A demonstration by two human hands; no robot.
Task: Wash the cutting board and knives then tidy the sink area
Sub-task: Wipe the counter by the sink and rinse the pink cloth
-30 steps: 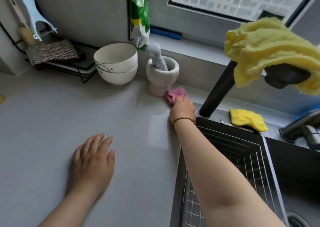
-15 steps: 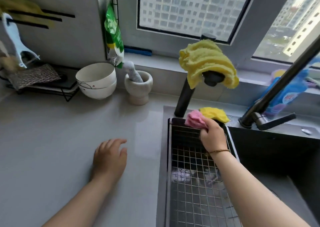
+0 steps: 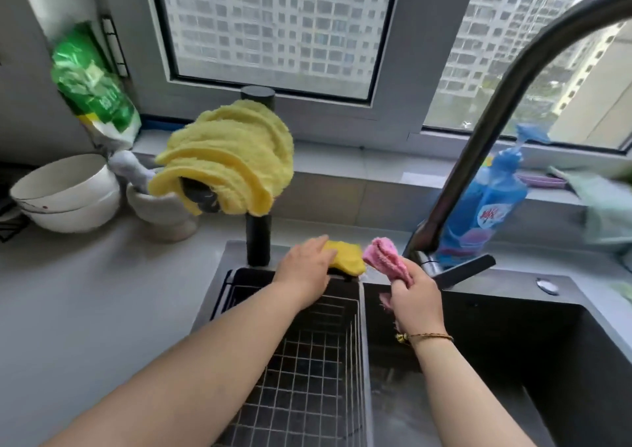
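"Head camera: what does the right hand (image 3: 415,301) hold?"

"It is clenched round a pink cloth (image 3: 384,258), which is bunched upright over the far edge of the sink (image 3: 513,327), near the base of the tap (image 3: 477,159)."

"And the left hand (image 3: 306,269)?"

"Its fingers lie on a yellow cloth (image 3: 347,258) on the sink's far rim, just beyond the wire basket (image 3: 307,361). Whether they grip it, I cannot tell."

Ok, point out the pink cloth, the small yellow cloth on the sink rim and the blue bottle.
pink cloth (image 3: 381,258): head view, folded top above the right hand (image 3: 415,304).
small yellow cloth (image 3: 347,258): head view, exposed part beside the left hand (image 3: 304,269).
blue bottle (image 3: 499,187): head view, body above the red label.
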